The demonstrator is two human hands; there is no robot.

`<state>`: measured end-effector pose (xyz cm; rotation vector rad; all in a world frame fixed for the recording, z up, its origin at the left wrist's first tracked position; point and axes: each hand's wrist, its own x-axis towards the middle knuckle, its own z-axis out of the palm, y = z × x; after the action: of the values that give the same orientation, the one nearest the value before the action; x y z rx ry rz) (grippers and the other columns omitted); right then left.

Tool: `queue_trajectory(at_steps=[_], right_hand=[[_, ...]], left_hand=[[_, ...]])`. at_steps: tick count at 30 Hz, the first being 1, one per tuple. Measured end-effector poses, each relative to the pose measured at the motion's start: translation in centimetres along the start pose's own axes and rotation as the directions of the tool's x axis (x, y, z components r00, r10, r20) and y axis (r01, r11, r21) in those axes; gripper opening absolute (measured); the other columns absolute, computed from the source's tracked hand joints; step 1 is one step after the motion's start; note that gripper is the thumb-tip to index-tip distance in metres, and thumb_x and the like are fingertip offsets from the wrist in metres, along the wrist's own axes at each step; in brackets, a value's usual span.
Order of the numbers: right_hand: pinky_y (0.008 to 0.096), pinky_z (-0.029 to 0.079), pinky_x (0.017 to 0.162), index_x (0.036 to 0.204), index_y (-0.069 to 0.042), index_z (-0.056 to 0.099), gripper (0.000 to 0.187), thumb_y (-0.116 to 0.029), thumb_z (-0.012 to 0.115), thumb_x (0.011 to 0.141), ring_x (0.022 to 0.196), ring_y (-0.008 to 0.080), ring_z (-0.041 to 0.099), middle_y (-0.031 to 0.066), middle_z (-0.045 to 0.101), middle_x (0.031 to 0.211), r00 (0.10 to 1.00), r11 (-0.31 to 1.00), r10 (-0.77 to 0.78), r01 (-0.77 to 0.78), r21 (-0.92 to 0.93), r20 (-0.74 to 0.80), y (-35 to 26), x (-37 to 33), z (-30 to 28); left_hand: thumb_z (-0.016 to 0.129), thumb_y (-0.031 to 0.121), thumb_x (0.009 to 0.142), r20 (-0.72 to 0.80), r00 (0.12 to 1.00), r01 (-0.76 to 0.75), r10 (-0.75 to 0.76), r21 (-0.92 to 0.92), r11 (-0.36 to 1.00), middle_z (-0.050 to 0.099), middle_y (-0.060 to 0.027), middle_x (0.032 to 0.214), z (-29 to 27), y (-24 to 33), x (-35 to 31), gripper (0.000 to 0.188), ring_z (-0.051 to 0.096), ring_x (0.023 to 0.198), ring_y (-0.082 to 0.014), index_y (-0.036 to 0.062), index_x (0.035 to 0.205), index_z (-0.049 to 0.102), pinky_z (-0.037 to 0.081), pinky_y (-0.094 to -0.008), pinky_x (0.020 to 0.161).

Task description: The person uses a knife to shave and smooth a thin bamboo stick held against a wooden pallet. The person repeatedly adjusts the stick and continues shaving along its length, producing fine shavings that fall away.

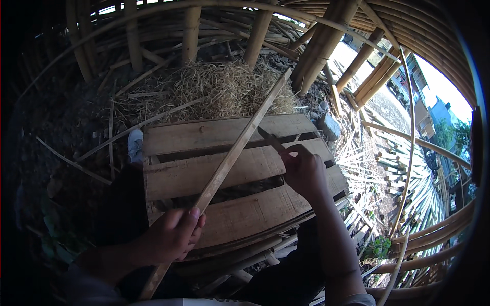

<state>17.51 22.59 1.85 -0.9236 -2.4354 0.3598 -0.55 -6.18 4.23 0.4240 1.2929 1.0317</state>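
My left hand is wrapped around a long, flat bamboo strip near its lower part. The strip slants up and to the right across a slatted wooden bench, its far end over a heap of shavings. In my right hand is a knife with a dark blade, its tip pointing up and left toward the strip. A narrow space shows between the blade and the strip. My fingers hide most of the knife's handle.
Dry shavings are heaped beyond the bench. Bamboo posts rise behind them. Many cut poles lie in the sunlight at right, near a grey stone. A shoe shows left of the bench, beside thin loose strips.
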Motion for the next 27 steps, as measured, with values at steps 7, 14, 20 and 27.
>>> queue_trajectory(at_steps=[7, 14, 20, 27], right_hand=[[0.0418, 0.051, 0.063, 0.097, 0.004, 0.066, 0.019, -0.014, 0.063, 0.101, 0.069, 0.0398, 0.067, 0.0225, 0.068, 0.077, 1.000, 0.999, -0.024, 0.025, 0.029, -0.007, 2.2, -1.2, -3.4], [0.0446, 0.055, 0.069, 0.103, 0.000, 0.067, 0.012, -0.010, 0.065, 0.098, 0.077, 0.0408, 0.071, 0.0225, 0.071, 0.083, 0.977, 0.974, -0.045, -0.003, 0.226, 0.208, -1.2, -3.6, -2.9], [0.0404, 0.057, 0.070, 0.118, -0.002, 0.072, 0.029, -0.005, 0.075, 0.089, 0.081, 0.0351, 0.073, 0.0198, 0.074, 0.093, 0.931, 0.970, -0.189, 0.128, 0.205, 0.312, -1.1, -6.2, -1.6], [0.0477, 0.056, 0.070, 0.097, 0.002, 0.071, 0.016, -0.013, 0.065, 0.096, 0.082, 0.0411, 0.072, 0.0235, 0.073, 0.085, 0.908, 0.788, 0.369, -0.419, -0.451, -0.200, 14.0, -2.8, -6.9]], left_hand=[[0.036, 0.046, 0.111, -0.011, 1.000, 0.018, -0.018, 0.016, 1.000, 0.036, 0.0068, 0.068, 0.2, -0.3, 0.5, 0.037, 0.031, 0.052, -0.0035, 0.0124, 0.101, 0.048, 0.027, -0.0225, 0.044], [0.036, 0.044, 0.112, -0.007, 0.999, 0.034, -0.033, 0.043, 0.998, 0.036, 0.0068, 0.068, 0.4, -0.6, 1.0, 0.035, 0.031, 0.052, -0.0033, 0.0128, 0.101, 0.048, 0.027, -0.0224, 0.044], [0.033, 0.039, 0.112, 0.004, 0.999, 0.049, -0.049, 0.025, 0.998, 0.038, 0.0066, 0.068, 0.3, -0.5, 1.1, 0.034, 0.033, 0.049, -0.0025, 0.0110, 0.100, 0.047, 0.032, -0.0224, 0.041], [0.031, 0.041, 0.113, 0.028, 0.999, 0.030, -0.032, 0.064, 0.998, 0.037, 0.0067, 0.067, 0.7, -0.6, 1.0, 0.036, 0.033, 0.049, -0.0029, 0.0108, 0.100, 0.047, 0.032, -0.0230, 0.041]])
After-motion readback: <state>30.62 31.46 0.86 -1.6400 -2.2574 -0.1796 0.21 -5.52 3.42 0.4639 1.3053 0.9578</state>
